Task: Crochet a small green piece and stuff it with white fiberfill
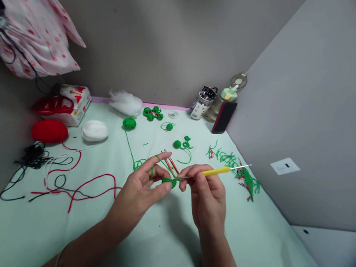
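Note:
My left hand (143,187) pinches a small green crochet piece (169,182) between thumb and fingers, with green yarn looped over the raised index finger. That strand runs back across the cloth to a green yarn ball (129,123). My right hand (205,190) is closed on a yellow-handled crochet hook (216,171), whose metal tip meets the green piece. Both hands hover above a pale green table cover (155,240), near its middle.
Red (49,130) and white (94,130) yarn balls, loose red, black and white strands lie left. Small scissors (171,163), finished green pieces (152,113), stuffing (126,102), yarn scraps (240,173), a jar (201,104), a bottle (223,102) and a phone (224,117) sit behind. Walls close in.

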Demonstrator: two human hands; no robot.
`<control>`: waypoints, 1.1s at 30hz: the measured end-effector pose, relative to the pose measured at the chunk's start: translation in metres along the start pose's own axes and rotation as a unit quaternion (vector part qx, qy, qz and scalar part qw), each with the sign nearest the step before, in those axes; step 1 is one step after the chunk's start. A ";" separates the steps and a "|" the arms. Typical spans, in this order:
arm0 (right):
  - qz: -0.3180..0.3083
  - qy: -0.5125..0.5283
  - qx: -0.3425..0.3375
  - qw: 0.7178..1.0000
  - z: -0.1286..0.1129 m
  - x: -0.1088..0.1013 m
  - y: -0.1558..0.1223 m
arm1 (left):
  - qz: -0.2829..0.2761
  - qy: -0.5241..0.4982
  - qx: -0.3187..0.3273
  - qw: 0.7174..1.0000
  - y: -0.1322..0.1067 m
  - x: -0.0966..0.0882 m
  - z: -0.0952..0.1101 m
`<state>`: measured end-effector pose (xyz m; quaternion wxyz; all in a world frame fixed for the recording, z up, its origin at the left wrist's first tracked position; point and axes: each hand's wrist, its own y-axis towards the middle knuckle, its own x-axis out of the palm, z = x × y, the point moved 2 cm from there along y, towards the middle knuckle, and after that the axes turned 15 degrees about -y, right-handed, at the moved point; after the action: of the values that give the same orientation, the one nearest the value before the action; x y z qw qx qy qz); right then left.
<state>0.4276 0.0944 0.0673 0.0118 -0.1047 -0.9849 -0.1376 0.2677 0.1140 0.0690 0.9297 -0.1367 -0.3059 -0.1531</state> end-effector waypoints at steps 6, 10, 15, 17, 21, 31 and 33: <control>-0.015 -0.022 -0.041 0.999 -0.003 -0.002 -0.006 | 0.007 0.050 0.012 0.999 -0.002 0.005 0.007; -0.019 -0.070 -0.087 0.994 -0.007 -0.003 -0.010 | 0.020 0.086 0.034 0.996 -0.002 0.006 0.008; -0.021 -0.208 -0.201 0.957 -0.011 -0.004 -0.017 | 0.065 0.198 0.104 0.973 -0.003 0.007 0.007; -0.033 -0.241 -0.241 0.940 -0.012 -0.004 -0.018 | 0.070 0.210 0.123 0.967 -0.004 0.007 0.007; -0.031 -0.233 -0.240 0.942 -0.011 -0.005 -0.013 | 0.074 0.209 0.147 0.964 -0.006 0.006 0.007; -0.014 -0.387 -0.330 0.861 -0.004 0.003 -0.022 | 0.089 0.066 0.053 0.992 0.001 0.002 0.000; -0.022 -0.319 -0.289 0.902 -0.005 0.002 -0.018 | 0.087 0.073 0.066 0.991 0.001 0.001 0.002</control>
<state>0.4220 0.0766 0.0674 -0.3372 -0.1205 -0.8548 -0.3756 0.2680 0.1149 0.0709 0.9663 -0.0894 -0.2339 -0.0602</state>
